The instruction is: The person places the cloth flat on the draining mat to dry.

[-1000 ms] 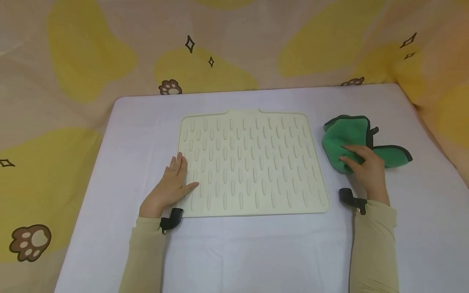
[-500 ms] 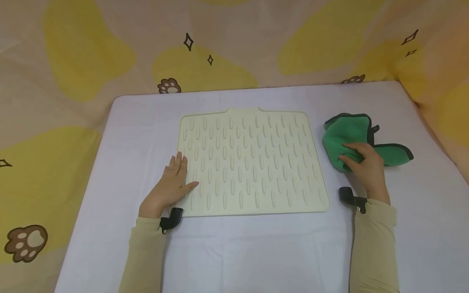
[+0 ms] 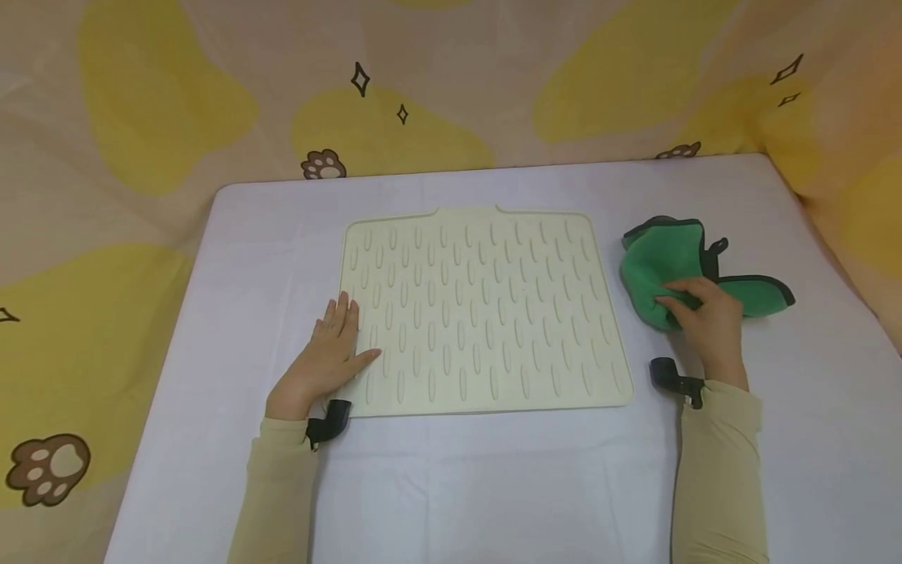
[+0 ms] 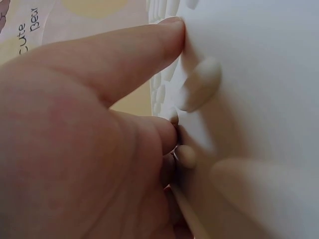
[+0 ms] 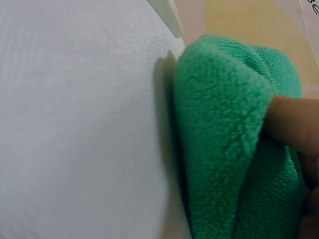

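Note:
A cream mat (image 3: 486, 313) with raised oval ridges lies flat in the middle of the table. My left hand (image 3: 320, 356) rests on its left edge, fingers straight and thumb spread over the ridges. In the left wrist view, the thumb (image 4: 139, 50) touches the mat's pale surface (image 4: 269, 99). To the right of the mat is a crumpled green towel (image 3: 651, 266) with black edging and a small black loop. My right hand (image 3: 715, 329) pinches a fold of it between thumb and fingers. Up close, the towel (image 5: 219, 119) looks fluffy and hides most of the fingers.
A white cloth covers the table (image 3: 493, 486). Behind and beside it hangs a patterned fabric (image 3: 451, 86) with yellow patches and paw prints. Black wrist cameras (image 3: 330, 423) sit on both wrists. A strip of table separates mat and towel.
My right thumb and fingers have drawn a little closer together, and the towel's fold has bunched slightly under them. My left hand stays on the mat's edge.

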`<state>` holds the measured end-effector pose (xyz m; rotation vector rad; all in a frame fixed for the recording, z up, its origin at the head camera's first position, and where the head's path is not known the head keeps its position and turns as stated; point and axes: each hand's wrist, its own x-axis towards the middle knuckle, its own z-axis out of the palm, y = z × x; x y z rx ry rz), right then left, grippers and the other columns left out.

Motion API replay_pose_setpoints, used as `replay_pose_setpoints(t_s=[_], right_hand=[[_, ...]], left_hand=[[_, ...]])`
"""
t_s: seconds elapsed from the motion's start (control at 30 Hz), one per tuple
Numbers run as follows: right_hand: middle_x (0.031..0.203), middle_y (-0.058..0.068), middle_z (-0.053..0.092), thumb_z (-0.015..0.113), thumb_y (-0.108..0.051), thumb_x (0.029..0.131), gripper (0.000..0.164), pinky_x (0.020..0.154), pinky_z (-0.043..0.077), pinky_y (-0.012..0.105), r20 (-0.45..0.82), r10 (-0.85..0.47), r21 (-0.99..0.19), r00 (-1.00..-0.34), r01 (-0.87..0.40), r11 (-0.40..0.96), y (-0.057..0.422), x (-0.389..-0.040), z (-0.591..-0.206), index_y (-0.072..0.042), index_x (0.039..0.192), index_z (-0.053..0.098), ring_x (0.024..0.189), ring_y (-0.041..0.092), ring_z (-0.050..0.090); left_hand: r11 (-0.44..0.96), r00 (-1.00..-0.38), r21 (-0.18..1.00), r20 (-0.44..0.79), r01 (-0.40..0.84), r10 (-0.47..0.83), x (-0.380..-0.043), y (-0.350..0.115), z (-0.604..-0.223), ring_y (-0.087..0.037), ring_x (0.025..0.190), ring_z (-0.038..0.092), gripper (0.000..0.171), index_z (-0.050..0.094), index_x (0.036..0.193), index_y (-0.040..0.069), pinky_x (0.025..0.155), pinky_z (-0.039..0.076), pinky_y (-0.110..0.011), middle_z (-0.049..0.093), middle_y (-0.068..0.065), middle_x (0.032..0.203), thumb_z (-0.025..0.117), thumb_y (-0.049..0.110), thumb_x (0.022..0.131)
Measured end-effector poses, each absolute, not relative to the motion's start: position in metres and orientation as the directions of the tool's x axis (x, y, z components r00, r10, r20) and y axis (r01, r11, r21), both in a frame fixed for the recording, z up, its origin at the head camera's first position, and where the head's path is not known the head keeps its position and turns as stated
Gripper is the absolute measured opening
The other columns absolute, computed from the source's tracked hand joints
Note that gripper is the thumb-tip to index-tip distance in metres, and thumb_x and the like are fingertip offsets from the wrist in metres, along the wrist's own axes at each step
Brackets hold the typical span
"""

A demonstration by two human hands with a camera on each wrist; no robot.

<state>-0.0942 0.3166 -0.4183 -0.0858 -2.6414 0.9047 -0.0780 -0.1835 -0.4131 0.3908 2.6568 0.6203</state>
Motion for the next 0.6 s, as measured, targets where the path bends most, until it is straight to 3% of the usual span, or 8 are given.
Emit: replay_pose_setpoints(t_s=[0.1,0.27,0.33,0.6], right_hand=[[0.097,0.015,0.066,0.075,0.000,0.079,0.018,0.075,0.034,0.009,0.285,0.228,-0.655,-0.931,-0.016,0.755,0.316,-0.094,-0.418,0.006,0.095,0.070,0.083,-0.017,0.040],[0.086,-0.019,0.060,0.074,-0.002,0.080,0.020,0.076,0.038,0.012,0.215,0.360,-0.778,-0.908,0.064,0.626,0.318,-0.094,-0.417,0.006,0.098,0.069,0.085,-0.008,0.050],[0.083,-0.027,0.057,0.073,-0.002,0.081,0.020,0.075,0.039,0.014,0.187,0.404,-0.824,-0.895,0.082,0.561,0.318,-0.094,-0.415,0.006,0.099,0.069,0.086,-0.003,0.052],[0.081,-0.013,0.065,0.071,0.007,0.079,0.015,0.072,0.043,0.015,0.136,0.488,-0.954,-0.862,0.019,0.301,0.312,-0.096,-0.406,0.001,0.092,0.073,0.083,0.007,0.055]], left_hand=[[0.864,-0.888,0.471,-0.302,0.176,0.346,-0.078,-0.184,-0.414,-0.039,0.139,-0.015,0.082,0.001,0.144,-0.013,0.110,-0.001,-0.057,-0.014,-0.026,0.152,0.050,0.033,0.098],[0.859,-0.888,0.480,-0.300,0.176,0.349,-0.079,-0.184,-0.415,-0.039,0.139,-0.015,0.082,0.001,0.144,-0.013,0.110,-0.001,-0.056,-0.015,-0.025,0.152,0.050,0.033,0.097],[0.858,-0.887,0.480,-0.297,0.180,0.352,-0.079,-0.184,-0.415,-0.039,0.139,-0.015,0.082,0.001,0.144,-0.013,0.110,-0.001,-0.056,-0.014,-0.026,0.152,0.050,0.034,0.097],[0.859,-0.887,0.480,-0.301,0.176,0.349,-0.079,-0.185,-0.413,-0.038,0.139,-0.015,0.082,0.001,0.145,-0.012,0.110,-0.002,-0.056,-0.014,-0.025,0.152,0.050,0.034,0.097]])
